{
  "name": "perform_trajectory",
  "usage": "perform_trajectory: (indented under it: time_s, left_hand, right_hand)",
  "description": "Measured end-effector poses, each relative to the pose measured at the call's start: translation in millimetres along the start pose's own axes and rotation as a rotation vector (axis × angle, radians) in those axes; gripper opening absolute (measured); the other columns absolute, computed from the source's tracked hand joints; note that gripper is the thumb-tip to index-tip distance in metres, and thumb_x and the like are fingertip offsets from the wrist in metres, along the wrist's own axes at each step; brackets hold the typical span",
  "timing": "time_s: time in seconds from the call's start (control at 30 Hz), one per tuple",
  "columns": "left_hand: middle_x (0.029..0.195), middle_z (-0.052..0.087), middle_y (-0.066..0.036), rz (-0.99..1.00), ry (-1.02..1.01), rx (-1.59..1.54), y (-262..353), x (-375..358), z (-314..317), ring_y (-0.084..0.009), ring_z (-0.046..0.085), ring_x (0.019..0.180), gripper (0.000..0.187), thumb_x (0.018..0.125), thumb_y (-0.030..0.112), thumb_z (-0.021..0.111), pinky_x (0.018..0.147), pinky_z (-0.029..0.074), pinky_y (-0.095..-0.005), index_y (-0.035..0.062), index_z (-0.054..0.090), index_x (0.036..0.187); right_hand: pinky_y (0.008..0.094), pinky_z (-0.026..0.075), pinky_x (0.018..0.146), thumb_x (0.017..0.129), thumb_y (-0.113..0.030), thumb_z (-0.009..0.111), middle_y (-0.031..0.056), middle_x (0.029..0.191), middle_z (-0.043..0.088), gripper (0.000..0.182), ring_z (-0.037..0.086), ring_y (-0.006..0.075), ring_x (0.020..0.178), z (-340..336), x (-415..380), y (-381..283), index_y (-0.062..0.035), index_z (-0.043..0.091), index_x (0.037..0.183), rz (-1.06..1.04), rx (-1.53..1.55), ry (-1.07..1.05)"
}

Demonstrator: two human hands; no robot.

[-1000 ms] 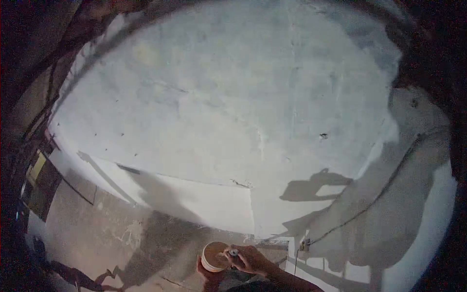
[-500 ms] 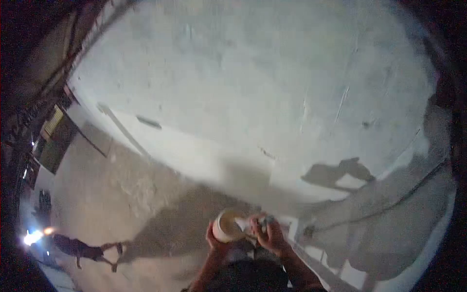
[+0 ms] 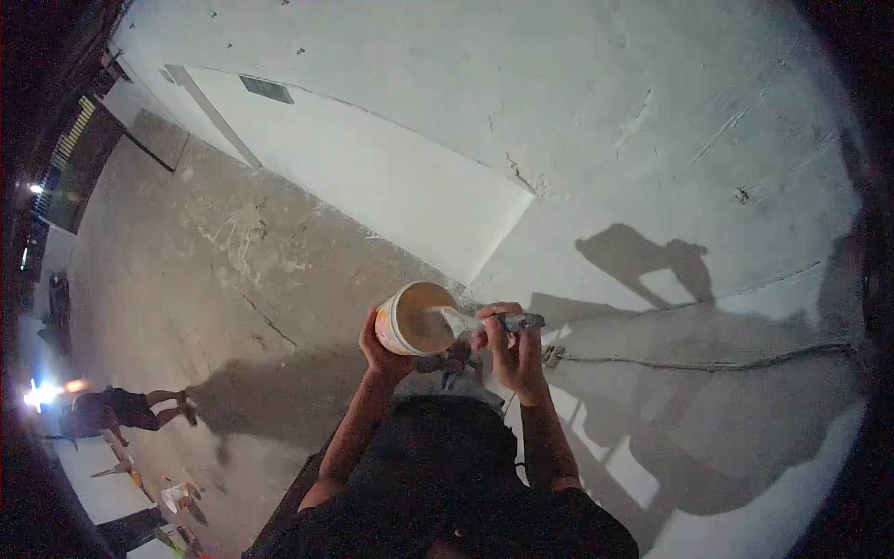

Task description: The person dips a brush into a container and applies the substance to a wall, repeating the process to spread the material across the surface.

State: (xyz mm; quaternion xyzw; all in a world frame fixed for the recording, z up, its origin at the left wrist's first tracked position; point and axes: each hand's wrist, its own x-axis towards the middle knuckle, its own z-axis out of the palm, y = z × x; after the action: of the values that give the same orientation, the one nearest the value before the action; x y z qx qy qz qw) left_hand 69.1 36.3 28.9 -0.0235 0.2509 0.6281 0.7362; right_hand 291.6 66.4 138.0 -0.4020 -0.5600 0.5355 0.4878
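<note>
My dark shirt [image 3: 438, 466] is nearest, with both bare forearms reaching out from it. My left hand [image 3: 386, 349] is wrapped round the near left side of a white plastic bucket [image 3: 387, 326] with an orange-marked label, and its fingers are closed on the wall. The bucket is held up off the floor, its mouth turned toward me, with tan-brown colouring inside. My right hand [image 3: 514, 354] is just beyond the bucket's right rim, its fingers bent and closed round a grey-handled tool [image 3: 521, 321]. The tool's pale end reaches in over that rim; it is blurred, so I'd call it a brush or a scraper without being sure.

Beneath my hands lies the grey-brown floor [image 3: 233, 279], stained and marked by a dark line left of the bucket. The pale, patchy wall [image 3: 596, 102] rises ahead, with a whiter band along its bottom edge and a dark rectangular vent [image 3: 266, 88] toward that band's far left end. A shadow [image 3: 643, 261] falls on the wall to the right, and a cable [image 3: 708, 365] runs below it. Away by the floor's left edge, another person [image 3: 130, 410] stands near a glaring light [image 3: 40, 395]. A second bucket [image 3: 174, 497] sits near the floor's lower left corner.
</note>
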Motion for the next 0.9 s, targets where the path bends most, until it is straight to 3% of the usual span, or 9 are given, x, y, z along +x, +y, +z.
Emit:
perform_trajectory:
  time_s: [0.13,0.27,0.33,0.4,0.43,0.53,0.67,0.83,0.9]
  left_hand:
    - [0.143,0.059,-0.019,0.054,0.005,-0.062,2,1,-2,-0.0391,0.058,0.129,0.077,0.099,0.064,0.039,0.111,0.045,-0.0579,0.0053,0.050,0.147]
    - [0.143,0.059,-0.018,0.124,-0.087,0.092,0,7,-22,-0.0389,0.059,0.129,0.077,0.098,0.064,0.040,0.110,0.046,-0.0577,0.0049,0.051,0.147]
    - [0.142,0.059,-0.018,-0.012,-0.106,-0.022,0,1,-19,-0.0385,0.059,0.129,0.076,0.099,0.063,0.040,0.109,0.047,-0.0570,0.0050,0.052,0.146]
    - [0.142,0.060,-0.017,0.020,-0.087,0.002,-6,9,-37,-0.0379,0.060,0.129,0.074,0.099,0.062,0.040,0.109,0.047,-0.0555,0.0053,0.053,0.145]
    - [0.142,0.060,-0.017,-0.008,-0.062,-0.018,-5,10,-36,-0.0373,0.059,0.129,0.073,0.100,0.061,0.039,0.110,0.047,-0.0548,0.0055,0.054,0.145]
    - [0.142,0.060,-0.016,0.028,-0.056,-0.009,-3,6,-27,-0.0353,0.058,0.131,0.071,0.102,0.059,0.036,0.112,0.044,-0.0533,0.0049,0.054,0.145]
    - [0.142,0.060,-0.017,0.037,-0.086,0.059,1,3,-31,-0.0345,0.058,0.132,0.072,0.102,0.060,0.035,0.114,0.043,-0.0529,0.0042,0.054,0.144]
    - [0.142,0.060,-0.017,-0.008,-0.244,0.018,11,-1,-21,-0.0361,0.056,0.133,0.078,0.100,0.064,0.035,0.115,0.042,-0.0531,0.0037,0.051,0.146]
    - [0.145,0.058,-0.019,0.095,-0.083,0.156,5,-1,-14,-0.0380,0.055,0.135,0.083,0.097,0.067,0.036,0.115,0.042,-0.0555,0.0037,0.048,0.149]
  right_hand:
    - [0.0320,0.053,0.060,0.108,-0.018,0.054,0.0110,0.101,0.062,0.021,0.064,0.0156,0.067,-2,-7,19,0.0014,0.055,0.115,-0.219,-0.054,-0.019]
    - [0.0328,0.053,0.061,0.108,-0.020,0.054,0.0101,0.096,0.061,0.021,0.063,0.0165,0.065,5,-6,-1,0.0005,0.055,0.113,-0.034,-0.028,0.080]
    - [0.0331,0.053,0.061,0.109,-0.021,0.054,0.0098,0.095,0.061,0.022,0.063,0.0167,0.065,4,-8,2,0.0003,0.055,0.113,-0.016,0.058,0.134]
    - [0.0335,0.053,0.061,0.109,-0.025,0.054,0.0098,0.095,0.061,0.026,0.064,0.0170,0.065,-5,-4,1,0.0005,0.056,0.112,-0.012,-0.164,0.040]
    - [0.0332,0.053,0.061,0.109,-0.026,0.053,0.0097,0.098,0.062,0.026,0.063,0.0161,0.065,2,-6,-6,0.0005,0.056,0.112,0.077,0.023,0.134]
    - [0.0328,0.053,0.061,0.109,-0.023,0.053,0.0088,0.099,0.062,0.023,0.062,0.0155,0.065,-5,4,2,-0.0002,0.056,0.112,0.098,-0.027,0.003]
    - [0.0331,0.053,0.063,0.108,-0.019,0.055,0.0083,0.099,0.062,0.019,0.063,0.0151,0.066,15,4,-3,-0.0005,0.057,0.112,0.042,0.082,0.137]
    - [0.0335,0.054,0.064,0.108,-0.020,0.054,0.0086,0.099,0.062,0.020,0.065,0.0151,0.069,17,5,8,-0.0006,0.057,0.112,0.082,0.041,0.046]
    - [0.0339,0.055,0.063,0.108,-0.022,0.054,0.0090,0.095,0.063,0.022,0.066,0.0150,0.069,18,10,13,0.0002,0.058,0.112,0.081,0.142,0.021]
